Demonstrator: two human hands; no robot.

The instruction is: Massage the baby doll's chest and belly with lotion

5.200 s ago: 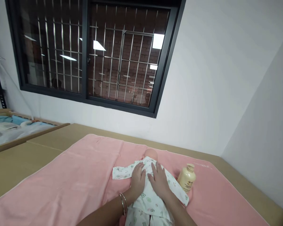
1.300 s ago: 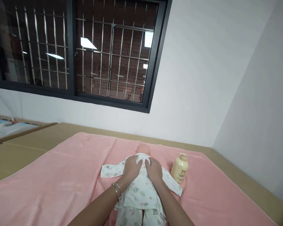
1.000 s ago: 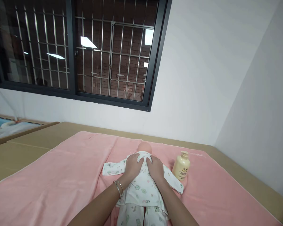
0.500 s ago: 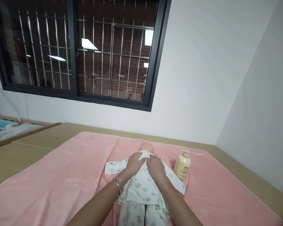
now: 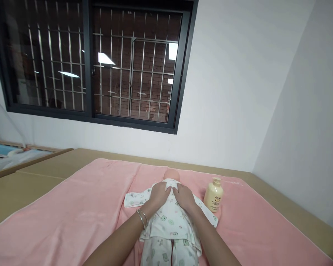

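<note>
Doll lies lengthwise, head toward the wall

From where I stand, the doll (image 5: pixel 169 221) is stretched out on the pink blanket (image 5: pixel 72 210), straight in front of the person. Its long axis runs away from them: bald head (image 5: pixel 171 174) toward the wall (image 5: pixel 224 92) under the barred window (image 5: pixel 89 59), trousers (image 5: pixel 157 253) at the near end, legs side by side. One sleeve (image 5: pixel 135 199) sticks out almost square to the left; the other (image 5: pixel 209 215) slants outward and back, its cuff near a yellow pump bottle (image 5: pixel 213 197) standing upright on the blanket.

The left hand (image 5: pixel 159 195), two bangles (image 5: pixel 142 218) at its wrist, and the right hand (image 5: pixel 184 195) lie on the upper part of the printed shirt (image 5: pixel 172 218), thumbs angled in toward the middle. Neither is clenched into a fist; the fingers curve over the shoulders, and I can't tell whether they grip the cloth.
</note>
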